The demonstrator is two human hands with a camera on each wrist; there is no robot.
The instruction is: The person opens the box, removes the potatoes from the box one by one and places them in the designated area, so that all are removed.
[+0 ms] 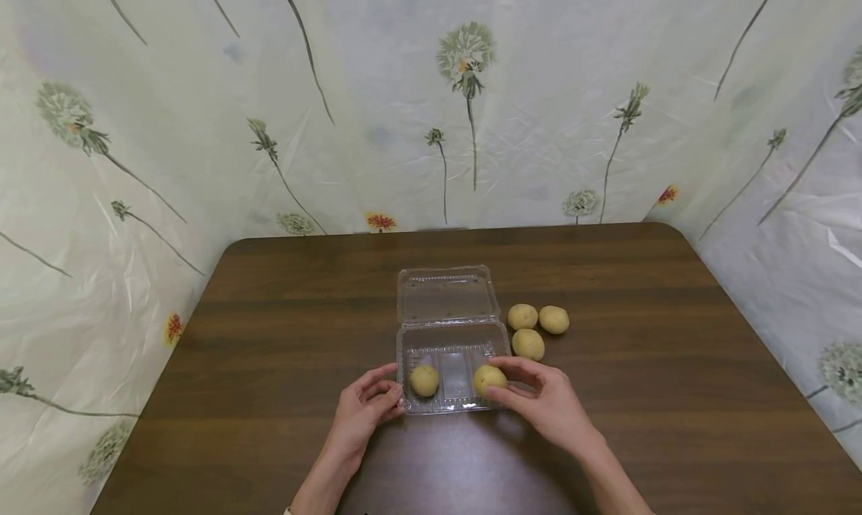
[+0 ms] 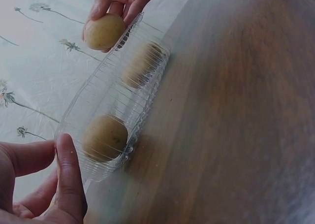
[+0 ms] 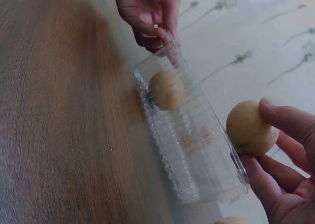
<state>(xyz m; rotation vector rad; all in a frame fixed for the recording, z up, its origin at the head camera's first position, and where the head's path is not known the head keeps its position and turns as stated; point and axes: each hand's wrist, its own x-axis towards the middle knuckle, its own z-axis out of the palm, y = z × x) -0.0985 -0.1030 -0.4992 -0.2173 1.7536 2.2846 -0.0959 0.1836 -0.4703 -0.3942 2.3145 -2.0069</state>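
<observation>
A clear plastic clamshell box (image 1: 456,376) lies open on the table, its lid (image 1: 447,298) folded back away from the person. My left hand (image 1: 367,403) pinches the box's left rim between thumb and fingers. Inside, at the left end, rests one potato (image 1: 424,380), which also shows through the ribbed wall in the left wrist view. Another potato (image 3: 252,128) is gripped between the thumb and fingers of my right hand (image 1: 548,399). In both wrist views this potato is above the rim, at the box's right end.
Three more potatoes sit grouped just right of the box: one at the back left (image 1: 522,317), one at the back right (image 1: 554,320) and one in front (image 1: 528,344). The dark wooden table (image 1: 303,313) meets a flower-printed sheet (image 1: 377,126) behind and at the sides.
</observation>
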